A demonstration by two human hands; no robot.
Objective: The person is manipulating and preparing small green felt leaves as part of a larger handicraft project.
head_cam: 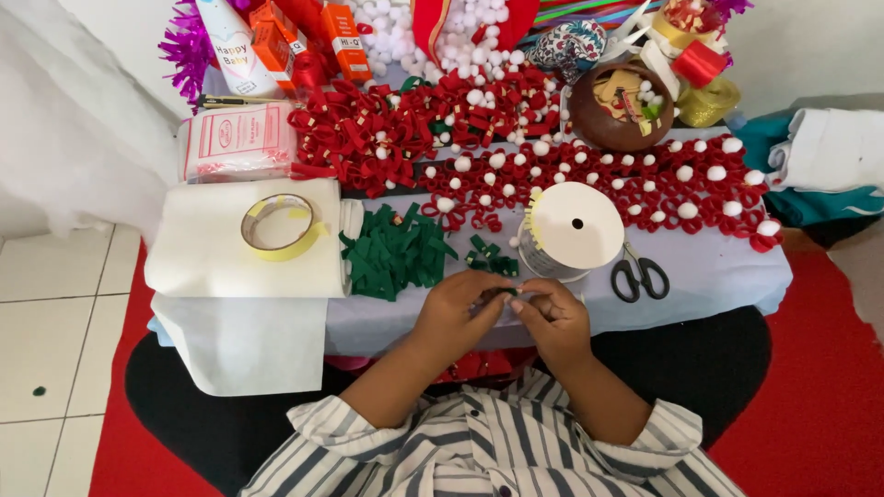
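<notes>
matt green felt strips, glossy tape roll

The person wears a white shirt with dark grey stripes, its sleeves rolled up, leaving forearms and hands bare.

Bright, even daylight; soft shadows, sharp focus.

Just beyond my hands I see a white ribbon spool standing on the tabletop, with black scissors to its right and a heap of cut green felt pieces to its left. Farther left, a yellow tape roll lies on a folded white sheet. Well beyond, red ribbon loops with white pompoms stretch across, and a brown bowl sits behind them.
</notes>
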